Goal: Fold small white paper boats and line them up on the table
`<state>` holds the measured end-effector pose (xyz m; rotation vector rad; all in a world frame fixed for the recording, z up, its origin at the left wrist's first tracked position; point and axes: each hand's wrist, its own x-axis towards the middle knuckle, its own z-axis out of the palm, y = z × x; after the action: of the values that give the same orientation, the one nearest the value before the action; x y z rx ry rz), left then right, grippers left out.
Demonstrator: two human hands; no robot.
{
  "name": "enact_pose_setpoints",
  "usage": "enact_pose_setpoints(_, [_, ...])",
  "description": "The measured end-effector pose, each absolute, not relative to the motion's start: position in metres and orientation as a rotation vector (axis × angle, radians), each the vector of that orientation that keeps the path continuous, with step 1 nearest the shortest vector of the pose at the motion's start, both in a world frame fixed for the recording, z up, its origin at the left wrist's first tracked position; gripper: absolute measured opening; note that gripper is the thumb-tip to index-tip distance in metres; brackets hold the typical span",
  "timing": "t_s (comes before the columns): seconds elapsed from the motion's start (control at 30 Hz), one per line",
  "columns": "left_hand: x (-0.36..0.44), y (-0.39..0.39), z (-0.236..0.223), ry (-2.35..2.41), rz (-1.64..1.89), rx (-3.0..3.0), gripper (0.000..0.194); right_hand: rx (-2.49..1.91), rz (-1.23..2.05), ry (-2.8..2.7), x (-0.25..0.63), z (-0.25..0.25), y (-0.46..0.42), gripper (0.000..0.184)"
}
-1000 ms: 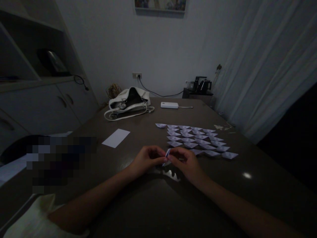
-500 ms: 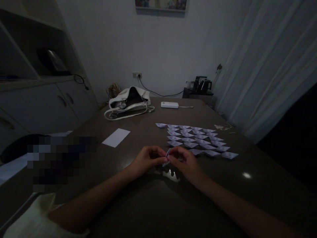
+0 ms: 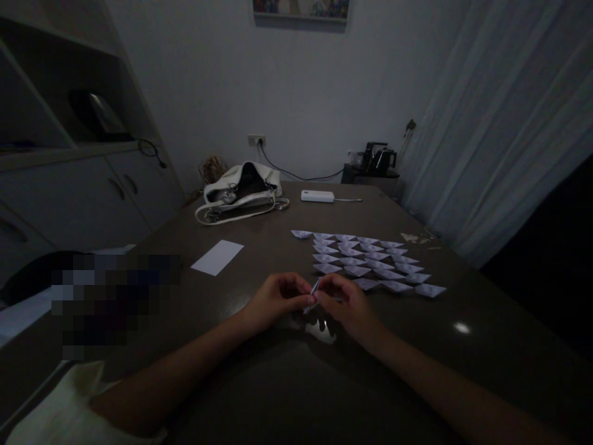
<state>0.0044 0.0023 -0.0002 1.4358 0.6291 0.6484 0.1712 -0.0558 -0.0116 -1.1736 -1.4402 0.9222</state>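
Observation:
Between the fingertips of both hands is a small folded piece of paper point(image 3: 315, 287), tilted and held just above the dark table point(image 3: 296, 383). My left hand point(image 3: 277, 299) pinches it from the left, thumb and fingers closed. From the other side my right hand point(image 3: 348, 305) grips it the same way, and the fingers hide much of its shape. Beyond the right hand stand several folded paper boats point(image 3: 356, 262) in uneven rows. A flat white sheet of paper point(image 3: 217, 257) lies ahead and to the left of the left hand.
A white handbag point(image 3: 245, 188) sits at the table's far left. Right of it lies a white power bank point(image 3: 317, 196) with a short cable. Paper scraps point(image 3: 419, 238) are near the right edge. A black kettle point(image 3: 383, 161) stands on a low cabinet behind.
The folded paper has tilted slightly between my fingers. Both hands stay nearly in place, and the paper boats and loose sheet have not moved.

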Motion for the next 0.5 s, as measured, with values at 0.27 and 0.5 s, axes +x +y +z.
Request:
enact_pose_setpoints(0.27, [0.0048, 0.0006, -0.0005, 0.584, 0.62, 1.417, 0.02, -1.131, 1.012, -1.448, 0.1716, -0.0125, -0.0574, 0.018])
enact_pose_setpoints(0.5, [0.0037, 0.0005, -0.002, 0.533, 0.572, 1.393, 0.02, -1.062, 1.078, -1.486, 0.1719, -0.0095, -0.0592, 0.019])
